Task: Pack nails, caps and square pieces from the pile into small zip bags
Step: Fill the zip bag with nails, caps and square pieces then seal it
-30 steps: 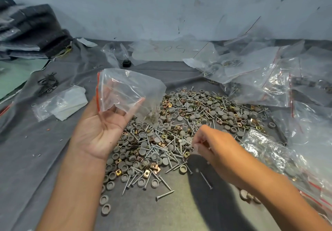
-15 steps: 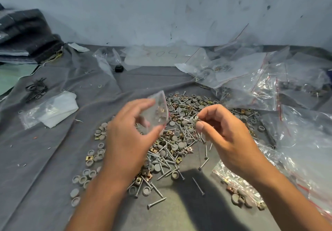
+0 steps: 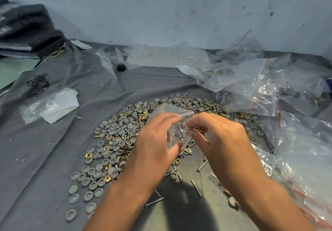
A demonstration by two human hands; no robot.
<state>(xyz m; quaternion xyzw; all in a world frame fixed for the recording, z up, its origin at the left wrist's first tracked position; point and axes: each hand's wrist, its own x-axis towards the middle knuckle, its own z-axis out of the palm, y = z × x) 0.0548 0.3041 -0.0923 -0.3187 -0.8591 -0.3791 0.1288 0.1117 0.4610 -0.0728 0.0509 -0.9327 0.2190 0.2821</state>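
A pile (image 3: pixel 125 137) of grey round caps, brass square pieces and steel nails lies spread on the grey cloth at the centre. Above it my left hand (image 3: pixel 156 141) grips a small clear zip bag (image 3: pixel 172 119) between fingers and thumb. My right hand (image 3: pixel 221 141) pinches a few nails (image 3: pixel 193 129) whose tips sit at the bag's mouth. Nails show through the bag's plastic. Both hands meet just over the pile's near side.
A heap of clear plastic bags (image 3: pixel 269 90), some with parts inside, fills the right side. A folded bag with white paper (image 3: pixel 53 105) lies at the left, black clips (image 3: pixel 37 84) beyond it. Loose nails (image 3: pixel 195 187) lie near the front. A wall stands behind.
My left hand turned over and brought the bag down toward the centre. My right hand lifted nails from the pile and moved left to the bag's mouth.
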